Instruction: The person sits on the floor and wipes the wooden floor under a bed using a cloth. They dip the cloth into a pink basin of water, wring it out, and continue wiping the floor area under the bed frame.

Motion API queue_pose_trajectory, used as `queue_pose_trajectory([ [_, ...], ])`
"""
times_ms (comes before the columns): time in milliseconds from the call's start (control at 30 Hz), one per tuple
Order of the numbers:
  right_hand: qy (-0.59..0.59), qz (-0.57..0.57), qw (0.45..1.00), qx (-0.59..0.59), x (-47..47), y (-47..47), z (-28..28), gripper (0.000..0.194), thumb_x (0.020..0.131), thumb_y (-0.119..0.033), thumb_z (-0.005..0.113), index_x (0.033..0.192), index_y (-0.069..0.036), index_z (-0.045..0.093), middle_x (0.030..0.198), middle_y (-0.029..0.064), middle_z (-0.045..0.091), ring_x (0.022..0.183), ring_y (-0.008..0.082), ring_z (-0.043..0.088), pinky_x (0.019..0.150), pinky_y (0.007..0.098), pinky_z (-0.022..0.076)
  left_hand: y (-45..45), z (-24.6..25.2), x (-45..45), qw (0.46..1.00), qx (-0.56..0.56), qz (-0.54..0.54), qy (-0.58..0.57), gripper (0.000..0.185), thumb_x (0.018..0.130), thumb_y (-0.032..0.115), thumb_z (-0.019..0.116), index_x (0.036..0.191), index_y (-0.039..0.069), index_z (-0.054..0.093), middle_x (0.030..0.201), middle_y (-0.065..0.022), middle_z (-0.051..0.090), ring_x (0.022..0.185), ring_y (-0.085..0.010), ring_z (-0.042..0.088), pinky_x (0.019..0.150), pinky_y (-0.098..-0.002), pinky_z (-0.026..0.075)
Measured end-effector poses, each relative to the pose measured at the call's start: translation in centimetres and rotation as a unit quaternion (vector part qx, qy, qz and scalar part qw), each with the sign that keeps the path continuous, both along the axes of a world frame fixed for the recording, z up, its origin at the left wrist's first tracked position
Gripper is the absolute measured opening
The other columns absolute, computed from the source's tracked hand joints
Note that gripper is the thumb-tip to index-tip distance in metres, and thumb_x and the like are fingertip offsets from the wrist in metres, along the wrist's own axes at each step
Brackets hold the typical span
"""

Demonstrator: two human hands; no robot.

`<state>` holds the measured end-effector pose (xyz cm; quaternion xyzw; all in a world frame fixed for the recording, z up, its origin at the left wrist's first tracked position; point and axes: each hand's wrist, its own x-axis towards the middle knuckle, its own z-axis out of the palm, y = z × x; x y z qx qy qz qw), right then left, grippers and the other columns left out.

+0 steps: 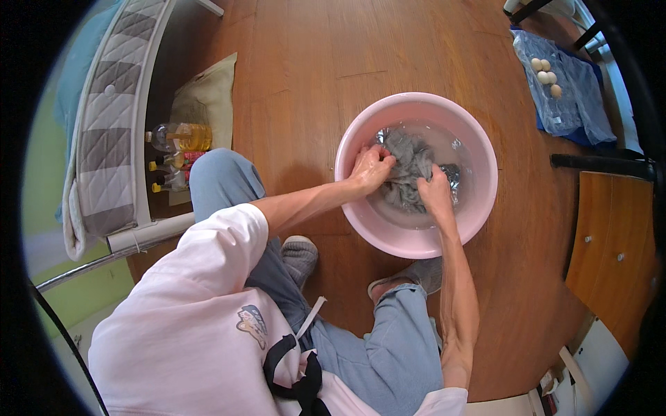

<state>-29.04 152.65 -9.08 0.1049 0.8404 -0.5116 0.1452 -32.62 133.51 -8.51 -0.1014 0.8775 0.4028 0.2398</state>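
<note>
A pink plastic basin (359, 229) stands on the wooden floor in front of me with water in it. Bunched grey cloth (408, 161) lies wet in the water. My left hand (372, 166) grips the cloth at its left side, near the basin's left wall. On the cloth's right side my right hand (435, 188) is closed with a fold of it between thumb and fingers. Parts of the cloth below the water are blurred by reflections.
My slippered feet are close to the basin's near side. Several eggs (543, 77) rest on a blue plastic bag (572, 104) at the upper right. Bottles (195, 137) stand or lie by the bed (106, 145) at left. A wooden cabinet (606, 234) is at right.
</note>
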Motion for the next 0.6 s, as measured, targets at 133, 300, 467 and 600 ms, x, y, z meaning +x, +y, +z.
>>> queue_pose_trajectory([
  [133,-0.024,-0.031,0.963,-0.266,-0.1,-1.8,8.1,0.026,0.085,-0.013,0.056,0.103,0.003,0.068,0.085,0.0098,0.067,0.079,0.0152,0.061,0.076,0.0338,0.0516,0.5,1.3,-0.4,0.955,0.208,0.17,-0.129,0.055,0.096,0.045,0.05,0.126,-0.001,0.059,0.129,-0.0188,0.059,0.116,-0.0294,0.057,0.101,-0.0467,0.045],
  [300,0.106,0.061,0.931,-0.343,0.7,-5.9,15.0,0.022,0.086,-0.013,0.061,0.102,0.001,0.065,0.086,0.0085,0.065,0.079,0.0145,0.059,0.078,0.0326,0.0514,0.1,2.2,-0.9,0.814,0.41,0.268,-0.313,0.046,0.098,0.047,0.052,0.112,0.006,0.068,0.108,-0.0107,0.069,0.1,-0.0247,0.065,0.093,-0.0435,0.05],
  [467,0.13,0.004,0.975,-0.183,0.9,-8.0,10.0,0.03,0.089,-0.018,0.062,0.108,0.005,0.058,0.094,0.0281,0.07,0.091,0.0429,0.07,0.084,0.0485,0.0531,-0.5,2.6,-0.2,0.822,0.438,0.232,-0.28,0.038,0.099,0.042,0.054,0.109,0.008,0.068,0.107,-0.0093,0.069,0.098,-0.0227,0.066,0.088,-0.0404,0.054],
  [600,0.005,-0.046,0.999,-0.005,1.1,-4.9,2.7,0.037,0.089,-0.016,0.063,0.118,0.005,0.054,0.098,0.0267,0.07,0.094,0.043,0.069,0.082,0.049,0.053,0.6,3.0,-1.1,0.849,0.361,0.264,-0.283,0.03,0.1,0.029,0.051,0.112,0.006,0.068,0.112,-0.0109,0.069,0.103,-0.0242,0.067,0.091,-0.0421,0.055],
])
